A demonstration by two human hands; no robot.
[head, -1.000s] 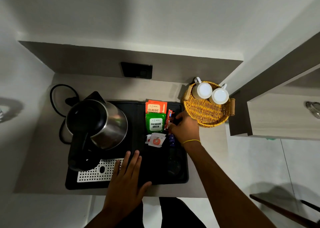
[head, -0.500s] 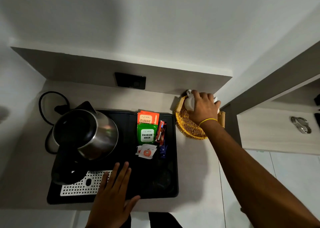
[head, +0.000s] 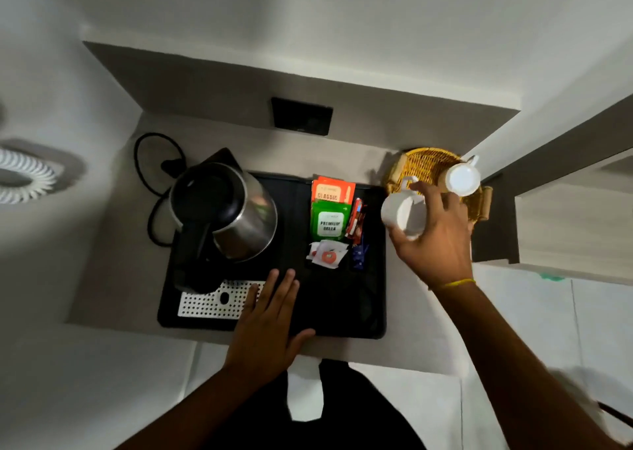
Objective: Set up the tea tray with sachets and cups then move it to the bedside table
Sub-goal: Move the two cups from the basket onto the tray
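A black tea tray (head: 342, 316) lies on the grey counter. Near its back right stand orange "Classic" sachets (head: 331, 191), green "Premium Green" sachets (head: 329, 225), thin red sticks (head: 356, 221), white sachets (head: 326, 256) and a blue one (head: 359, 256). My right hand (head: 436, 240) holds a white cup (head: 402, 215) upside down in the air, just right of the tray's edge. A second white cup (head: 462, 179) stands upside down in the wicker basket (head: 423, 167). My left hand (head: 270, 323) rests flat, fingers spread, on the tray's front.
A steel kettle (head: 233, 210) with a black handle fills the tray's left side, behind a perforated white drip plate (head: 209, 304). Its black cord (head: 150, 162) loops at the back left. A dark socket plate (head: 301, 116) sits on the back wall. A wooden cabinet (head: 568, 223) stands at the right.
My right hand left the sachets, reached into the basket, took one cup and lifted it out toward the tray. The left hand stayed on the tray's front.
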